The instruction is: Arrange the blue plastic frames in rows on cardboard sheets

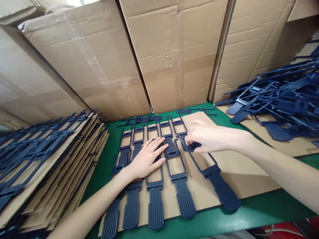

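Note:
My right hand (206, 136) has its thumb and fingers closed on the hooked upper end of a dark blue plastic frame piece (223, 191). That piece slants across a flat cardboard sheet (244, 176), its ribbed paddle end towards me and over the sheet's near edge. My left hand (147, 157) lies flat with fingers apart on similar frame pieces, covering parts of them. Just right of its fingertips is another frame piece (184, 196), its paddle pointing towards me. Several more are laid side by side in two overlapping rows on the sheet.
At left rises a stack of cardboard sheets (72, 176) layered with blue pieces. A loose heap of frame pieces (281, 99) lies at right on cardboard. Tall cardboard boxes (174, 56) wall off the back of the green table (264, 207). A few pieces (147, 118) lie behind the sheet.

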Demonstrator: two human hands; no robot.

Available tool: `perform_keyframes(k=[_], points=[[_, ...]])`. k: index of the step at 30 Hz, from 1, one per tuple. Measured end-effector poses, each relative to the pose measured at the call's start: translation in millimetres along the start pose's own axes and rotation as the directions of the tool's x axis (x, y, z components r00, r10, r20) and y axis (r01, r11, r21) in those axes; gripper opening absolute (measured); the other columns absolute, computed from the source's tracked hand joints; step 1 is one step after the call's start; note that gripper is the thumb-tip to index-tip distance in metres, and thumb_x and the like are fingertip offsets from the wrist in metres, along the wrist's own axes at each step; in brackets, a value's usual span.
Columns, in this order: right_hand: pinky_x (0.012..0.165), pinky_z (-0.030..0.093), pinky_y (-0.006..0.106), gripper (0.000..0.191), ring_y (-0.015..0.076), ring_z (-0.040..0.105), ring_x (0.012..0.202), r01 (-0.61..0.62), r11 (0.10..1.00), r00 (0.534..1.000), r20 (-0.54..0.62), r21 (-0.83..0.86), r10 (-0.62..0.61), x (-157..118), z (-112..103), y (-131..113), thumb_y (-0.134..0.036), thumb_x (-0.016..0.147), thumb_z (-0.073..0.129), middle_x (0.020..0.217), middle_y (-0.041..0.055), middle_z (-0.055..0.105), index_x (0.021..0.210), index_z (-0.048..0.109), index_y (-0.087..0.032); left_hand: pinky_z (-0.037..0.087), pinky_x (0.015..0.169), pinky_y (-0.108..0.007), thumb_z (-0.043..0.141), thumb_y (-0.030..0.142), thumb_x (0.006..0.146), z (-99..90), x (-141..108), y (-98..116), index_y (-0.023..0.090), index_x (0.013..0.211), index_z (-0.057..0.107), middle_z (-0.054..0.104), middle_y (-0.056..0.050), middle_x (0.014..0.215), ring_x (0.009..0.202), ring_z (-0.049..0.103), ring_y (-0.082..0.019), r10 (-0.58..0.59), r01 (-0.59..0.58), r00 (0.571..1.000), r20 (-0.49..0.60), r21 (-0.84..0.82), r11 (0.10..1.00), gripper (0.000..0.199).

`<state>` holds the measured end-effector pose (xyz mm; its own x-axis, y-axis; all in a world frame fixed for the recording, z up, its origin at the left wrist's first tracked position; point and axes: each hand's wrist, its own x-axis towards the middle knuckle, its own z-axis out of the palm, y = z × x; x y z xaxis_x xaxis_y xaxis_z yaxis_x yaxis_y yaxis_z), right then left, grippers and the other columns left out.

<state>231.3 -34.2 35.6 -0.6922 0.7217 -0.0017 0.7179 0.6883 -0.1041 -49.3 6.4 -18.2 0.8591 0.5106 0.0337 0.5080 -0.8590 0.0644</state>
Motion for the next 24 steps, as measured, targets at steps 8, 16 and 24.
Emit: perform_keyframes(k=[8,16,24], points=[[0.065,0.037,0.029,0.010,0.0253,0.062,0.079,-0.066,0.997,0.996,0.062,-0.050,0.069,5.9,12.7,-7.4,-0.019,0.075,0.068,0.080,0.0058,0.068,0.085,0.065,-0.019,0.015,0.117,-0.050,0.037,0.041,0.099,0.7,0.6,-0.7,0.023,0.147,0.034,0.018,-0.007,0.158,0.145,0.016,-0.026,-0.004,0.004,1.000,0.020,0.015,1.000,0.051],[0.058,0.035,0.029,0.012,0.0252,0.063,0.077,-0.058,0.995,0.997,0.042,-0.082,0.062,8.9,20.3,-9.2,-0.017,0.075,0.069,0.082,0.0061,0.068,0.087,0.066,-0.019,0.014,0.117,-0.050,0.038,0.041,0.099,1.3,0.2,-0.6,0.024,0.147,0.035,0.019,-0.007,0.157,0.145,0.017,-0.026,-0.001,0.001,1.000,0.013,0.012,1.000,0.051],[0.060,0.037,0.029,0.012,0.0252,0.063,0.078,-0.061,0.995,0.997,0.037,-0.072,0.064,11.6,22.6,-6.0,-0.022,0.077,0.070,0.089,0.0074,0.067,0.088,0.066,-0.019,0.014,0.118,-0.049,0.038,0.041,0.099,1.9,0.3,-0.1,0.023,0.145,0.037,0.020,-0.007,0.157,0.145,0.017,-0.026,0.001,-0.001,1.000,0.003,0.004,1.000,0.050]])
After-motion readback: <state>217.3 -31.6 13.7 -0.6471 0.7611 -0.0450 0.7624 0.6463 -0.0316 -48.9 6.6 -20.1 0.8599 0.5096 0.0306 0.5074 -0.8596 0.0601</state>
